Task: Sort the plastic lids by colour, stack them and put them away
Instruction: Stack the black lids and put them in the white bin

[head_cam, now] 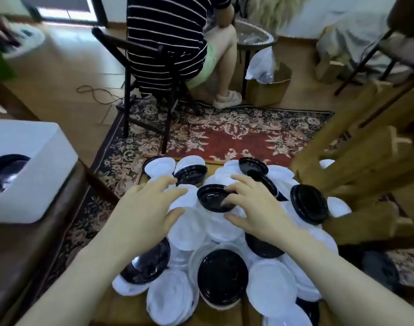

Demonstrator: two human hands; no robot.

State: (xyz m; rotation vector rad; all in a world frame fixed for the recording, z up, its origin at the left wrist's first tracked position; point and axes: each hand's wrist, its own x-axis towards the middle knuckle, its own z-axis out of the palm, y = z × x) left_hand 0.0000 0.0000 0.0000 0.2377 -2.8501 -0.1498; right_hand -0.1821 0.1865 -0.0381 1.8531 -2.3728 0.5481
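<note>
Dozens of round plastic lids, white and black (224, 243), lie heaped together on a low wooden table (121, 309); the right hand (255, 208) pinches the rim of a round black plastic lid (213, 198) atop the heap's middle; the left hand (147, 205) rests just beside it, fingers spread flat on white lids; a white box (29, 165) sits well to the left.

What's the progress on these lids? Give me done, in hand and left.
Done: the white bin at left already holds some black lids. In hand: the right hand takes a black lid from the pile; the left hand rests on white lids. Left: most of it, a mixed heap of black and white.
</note>
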